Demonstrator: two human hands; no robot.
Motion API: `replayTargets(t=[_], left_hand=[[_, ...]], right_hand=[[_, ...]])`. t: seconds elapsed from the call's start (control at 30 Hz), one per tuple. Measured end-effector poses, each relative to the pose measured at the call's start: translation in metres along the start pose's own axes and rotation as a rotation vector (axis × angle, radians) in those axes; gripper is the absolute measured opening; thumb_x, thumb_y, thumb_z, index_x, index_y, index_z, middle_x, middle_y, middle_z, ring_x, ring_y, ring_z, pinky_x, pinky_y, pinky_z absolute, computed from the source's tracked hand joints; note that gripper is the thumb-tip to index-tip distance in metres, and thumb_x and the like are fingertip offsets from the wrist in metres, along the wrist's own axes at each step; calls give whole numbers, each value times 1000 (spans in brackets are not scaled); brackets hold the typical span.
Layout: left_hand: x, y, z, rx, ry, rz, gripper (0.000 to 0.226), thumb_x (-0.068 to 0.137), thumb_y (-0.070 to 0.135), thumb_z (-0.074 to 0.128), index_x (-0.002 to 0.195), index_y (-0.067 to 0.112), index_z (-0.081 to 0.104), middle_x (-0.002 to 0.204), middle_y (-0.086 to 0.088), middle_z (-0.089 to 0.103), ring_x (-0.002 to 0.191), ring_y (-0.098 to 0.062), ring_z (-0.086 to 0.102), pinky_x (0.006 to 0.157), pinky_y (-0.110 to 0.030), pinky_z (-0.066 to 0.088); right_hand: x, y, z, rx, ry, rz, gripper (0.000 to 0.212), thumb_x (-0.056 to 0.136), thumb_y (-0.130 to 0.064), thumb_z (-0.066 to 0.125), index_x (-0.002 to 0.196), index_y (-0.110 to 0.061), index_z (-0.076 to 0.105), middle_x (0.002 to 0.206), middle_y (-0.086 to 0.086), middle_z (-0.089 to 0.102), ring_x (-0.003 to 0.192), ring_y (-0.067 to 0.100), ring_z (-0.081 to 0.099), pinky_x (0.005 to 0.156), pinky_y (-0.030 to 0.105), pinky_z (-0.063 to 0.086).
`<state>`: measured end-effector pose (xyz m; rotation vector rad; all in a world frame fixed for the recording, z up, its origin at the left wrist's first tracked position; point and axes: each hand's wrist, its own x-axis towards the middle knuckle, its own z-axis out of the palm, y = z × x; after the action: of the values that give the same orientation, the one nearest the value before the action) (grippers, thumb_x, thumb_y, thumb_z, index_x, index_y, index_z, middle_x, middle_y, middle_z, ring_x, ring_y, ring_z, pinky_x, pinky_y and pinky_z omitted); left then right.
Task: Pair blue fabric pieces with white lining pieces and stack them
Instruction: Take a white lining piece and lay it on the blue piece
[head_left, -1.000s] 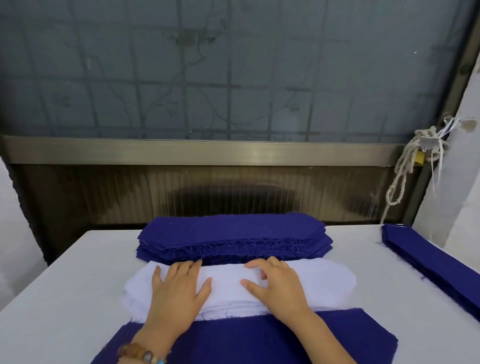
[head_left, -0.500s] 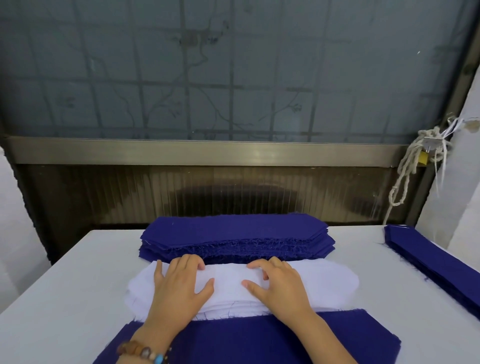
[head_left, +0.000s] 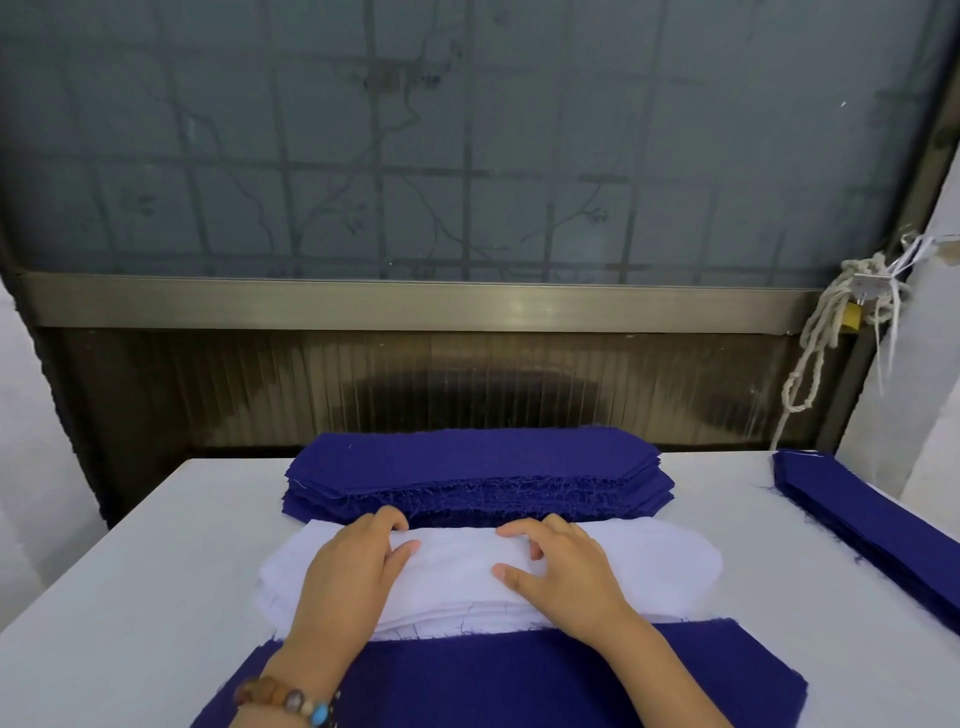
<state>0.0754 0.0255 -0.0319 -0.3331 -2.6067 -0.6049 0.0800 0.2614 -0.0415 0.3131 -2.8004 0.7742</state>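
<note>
White lining stack (head_left: 649, 566) sits mid-desk (head_left: 130, 597). Blue fabric stack (head_left: 467, 465) touches it at 12 o'clock, a flat blue piece (head_left: 519, 680) meets it at 6, and a second blue stack (head_left: 872, 530) lies well apart at 3.

Left hand (head_left: 353, 577): grip wide, palm flat on the lining, fingertips bent at the far edge, holding nothing I can see. Right hand (head_left: 566, 577): fingers bent, tips on the top ply. Can't tell whether its grip has pinched a ply.

Handling guess: the lining is thin, limp and light, and the plies probably cling. Peel one ply from the far edge while the other hand pins the stack.

The blue looks like a heavier weave with raw frayed edges, so loose threads may snag. It's cut in long strips with angled ends; the lining ends are rounded.
</note>
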Motion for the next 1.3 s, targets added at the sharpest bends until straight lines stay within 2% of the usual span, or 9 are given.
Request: replayTargets(t=[0.07,0.17,0.37,0.5,0.67,0.93,1.03,1.13,1.3], left_hand=[[1,-1,2,30,-35,-3,38,100,44,44,134,28,49,95,9,61,88,-6,55,80,-19,43],[4,-2,3,147,-107,30,42,101,49,34,139,33,44,122,13,58,110,-6,52,92,-20,40],[4,4,0,153,-34,43,29,94,43,57,120,31,57,106,9,49,97,-12,45,84,-25,38],[2,9,-6,174,118,96,32,58,25,92,79,25,68,89,5,57,82,-20,57,73,-34,41],[3,8,-10,188,165,111,35,49,30,95,56,30,61,63,16,54,65,-13,56,79,-32,26],[5,2,-10,231,218,162,23,54,19,94,65,29,76,66,8,55,64,-19,55,79,-33,25],[6,-1,-9,246,337,207,10,75,29,74,82,23,79,63,9,58,63,-18,58,81,-33,29],[6,-2,-11,185,338,214,14,77,33,61,69,30,72,60,17,59,65,-12,59,85,-31,28],[6,-4,-9,204,256,231,15,66,30,85,58,34,74,94,11,74,91,-18,66,85,-35,29]], right_hand=[[0,-1,1,-4,12,-3,41,87,-58,57,125,-47,50,90,-21,39,90,1,43,87,19,37],[-1,-2,0,-12,20,7,41,87,-58,57,125,-47,49,91,-19,41,92,3,44,87,19,38],[-1,-4,0,-33,29,26,44,86,-59,56,127,-47,48,92,-15,45,92,4,46,86,20,38],[-2,-5,0,-35,29,29,46,87,-59,56,130,-47,45,93,-14,46,93,5,46,87,20,39],[-2,-7,-1,-29,32,26,47,87,-58,56,131,-46,44,96,-14,48,94,5,46,89,21,39],[-3,-7,-1,-40,24,29,46,87,-58,55,130,-45,44,97,-14,47,94,5,46,88,21,38],[-2,-7,-2,-43,24,27,46,88,-58,55,131,-46,43,97,-14,47,94,5,45,88,21,38],[-3,-8,-3,-22,25,19,47,88,-55,56,132,-49,40,94,-14,47,93,5,45,88,21,39],[-4,-9,-4,-3,28,2,45,88,-52,58,129,-53,42,92,-15,47,91,3,46,89,22,39]])
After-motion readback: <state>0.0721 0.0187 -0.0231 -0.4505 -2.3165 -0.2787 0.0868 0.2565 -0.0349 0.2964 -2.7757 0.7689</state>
